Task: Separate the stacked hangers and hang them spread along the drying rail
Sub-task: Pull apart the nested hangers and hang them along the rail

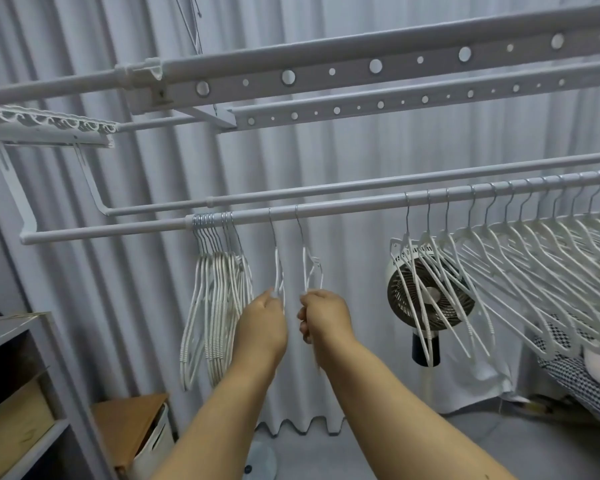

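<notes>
A grey drying rail [343, 205] runs from lower left to upper right across the view. A tight bunch of several white hangers [215, 299] hangs at its left part. Two single white hangers hook on the rail just right of the bunch. My left hand [262, 323] grips the left one [278, 268], and my right hand [323, 317] grips the right one [311, 268]. Further right, several white hangers [499, 258] hang spaced along the rail up to the frame's edge.
A second rail [326, 190] runs just behind, with perforated bars [361, 69] overhead. A fan [430, 299] stands behind the spread hangers. A shelf unit [18, 375] and a wooden box [132, 427] are at lower left, checked fabric [575, 372] at lower right, curtains behind.
</notes>
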The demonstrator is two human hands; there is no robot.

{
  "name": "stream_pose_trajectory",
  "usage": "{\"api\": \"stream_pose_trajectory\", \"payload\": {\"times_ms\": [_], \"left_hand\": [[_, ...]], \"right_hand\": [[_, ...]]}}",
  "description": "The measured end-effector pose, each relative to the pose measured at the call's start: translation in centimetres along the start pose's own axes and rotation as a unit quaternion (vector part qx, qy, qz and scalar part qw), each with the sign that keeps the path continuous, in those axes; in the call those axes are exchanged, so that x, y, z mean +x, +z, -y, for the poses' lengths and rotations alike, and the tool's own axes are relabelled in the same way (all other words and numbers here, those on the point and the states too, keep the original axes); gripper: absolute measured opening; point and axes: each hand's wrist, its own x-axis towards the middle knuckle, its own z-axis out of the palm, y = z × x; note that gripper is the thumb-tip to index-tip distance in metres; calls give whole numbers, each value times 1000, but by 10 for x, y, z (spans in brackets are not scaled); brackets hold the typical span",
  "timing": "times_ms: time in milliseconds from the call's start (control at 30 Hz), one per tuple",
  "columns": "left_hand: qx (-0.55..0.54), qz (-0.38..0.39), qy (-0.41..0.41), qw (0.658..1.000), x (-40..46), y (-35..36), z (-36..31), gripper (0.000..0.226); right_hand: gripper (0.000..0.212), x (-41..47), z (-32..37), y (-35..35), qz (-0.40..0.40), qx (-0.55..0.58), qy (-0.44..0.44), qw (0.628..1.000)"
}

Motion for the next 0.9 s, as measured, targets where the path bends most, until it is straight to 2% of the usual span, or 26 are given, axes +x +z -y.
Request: {"api": "stream_pose_trajectory", "payload": {"times_ms": [167, 400, 600, 900], "left_hand": [[32, 47, 14, 998, -1, 18, 2, 45], [39, 67, 62, 995, -6, 38, -4, 47], [10, 84, 67, 994, -14, 55, -12, 45], [31, 104, 69, 992, -21, 77, -23, 45]], "right_hand": [[17, 6, 4, -21, -31, 11, -7, 999], [14, 8, 10, -48, -43, 34, -22, 998], [37, 12, 14, -70, -51, 44, -23, 997], [36, 11, 27, -99, -53, 40, -21, 998]]}}
